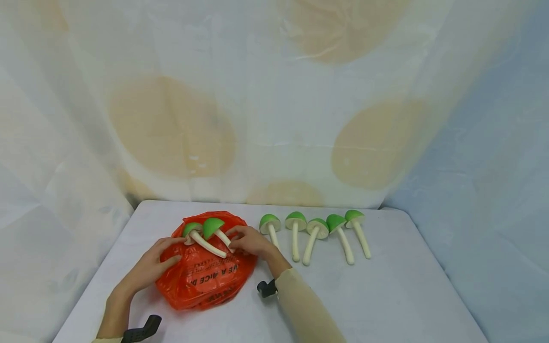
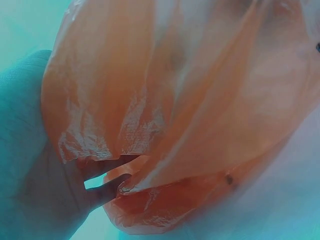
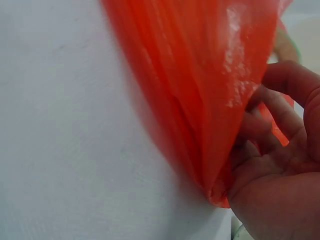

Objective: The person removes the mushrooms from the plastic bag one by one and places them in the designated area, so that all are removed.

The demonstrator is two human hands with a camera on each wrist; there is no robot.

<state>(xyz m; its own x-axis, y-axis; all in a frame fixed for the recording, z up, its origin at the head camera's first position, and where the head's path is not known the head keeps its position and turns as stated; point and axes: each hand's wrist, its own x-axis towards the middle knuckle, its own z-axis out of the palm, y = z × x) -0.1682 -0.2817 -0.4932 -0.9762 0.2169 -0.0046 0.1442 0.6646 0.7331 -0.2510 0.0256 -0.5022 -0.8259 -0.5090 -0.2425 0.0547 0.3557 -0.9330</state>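
At the nine-o'clock side of a white-covered table (image 1: 386,295), a crumpled red plastic bag with black lettering (image 1: 214,281) lies between the person's hands. Upon its twelve-o'clock part rest two mushroom shapes with green domed caps and cream stems (image 1: 208,243), stems pointing roughly toward four o'clock. At the bag's ten o'clock, the left hand (image 1: 153,259) touches the plastic, thumb well apart from the extended fingers. At its two o'clock, the right hand (image 1: 250,241) bends its fingers beside one stem's tip and against the bag; whether they pinch either cannot be told. Between two and three o'clock of the bag, five more green-capped mushroom shapes (image 1: 317,228) form a row.
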